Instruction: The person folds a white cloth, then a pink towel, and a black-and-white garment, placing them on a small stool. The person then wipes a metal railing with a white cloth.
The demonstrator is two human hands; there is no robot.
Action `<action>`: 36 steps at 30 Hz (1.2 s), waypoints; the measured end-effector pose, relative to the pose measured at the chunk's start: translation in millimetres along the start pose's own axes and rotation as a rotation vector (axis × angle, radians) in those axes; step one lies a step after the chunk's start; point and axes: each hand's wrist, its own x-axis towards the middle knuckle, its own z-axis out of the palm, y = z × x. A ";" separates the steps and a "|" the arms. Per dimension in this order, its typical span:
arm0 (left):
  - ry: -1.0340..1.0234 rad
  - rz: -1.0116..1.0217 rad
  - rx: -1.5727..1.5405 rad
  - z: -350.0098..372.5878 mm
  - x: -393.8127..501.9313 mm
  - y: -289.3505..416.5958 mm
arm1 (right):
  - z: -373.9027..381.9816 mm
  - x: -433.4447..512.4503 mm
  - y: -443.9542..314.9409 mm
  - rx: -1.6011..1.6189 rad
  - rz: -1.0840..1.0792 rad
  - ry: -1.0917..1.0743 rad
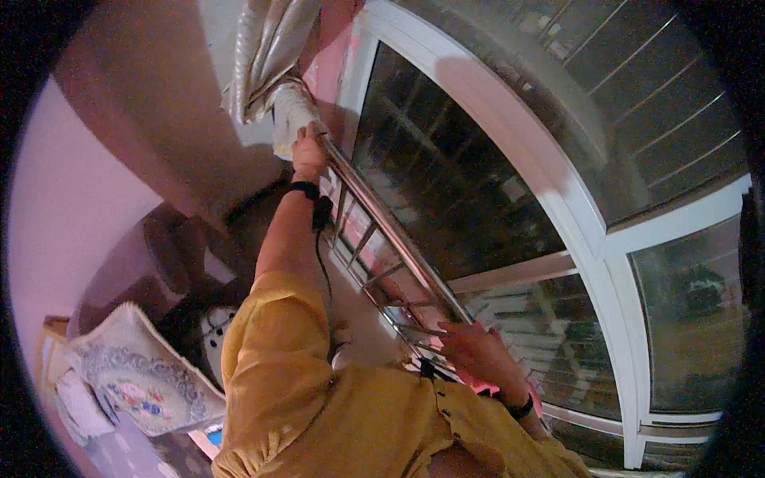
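Note:
A shiny metal window railing [397, 239] with a round top bar and thin crossbars slants across the middle. My left hand [309, 150], a black band at its wrist, grips the far end of its top bar, close beside a bunched whitish cloth [294, 113]. At the near end, my right hand [478, 355] lies over the bar, with a bright pink cloth [478, 383] under and around it; the cloth also shows by the wrist, which bears a dark band. Most of my right fingertips are hidden, so their hold is unclear.
White-framed glass windows [574, 209] fill the right side. A shiny beige curtain [272, 54] hangs at the top. An embroidered cushion [143, 382] lies at lower left. A black cord [324, 263] hangs beside my left arm.

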 end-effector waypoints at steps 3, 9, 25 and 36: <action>-0.054 0.006 -0.020 -3.1 22.8 -10.1 | -5.4 9.0 -10.7 -0.129 0.082 -0.066; -0.283 0.084 -0.173 -17.7 -15.6 13.1 | -0.9 27.9 -7.6 0.248 0.105 0.022; -0.262 -0.066 -0.997 -132.1 -300.2 109.7 | 1.8 92.2 12.2 1.161 -0.363 0.092; -1.088 -0.414 -1.342 -179.4 -343.5 155.4 | -60.3 45.6 -17.0 1.046 -0.516 -0.128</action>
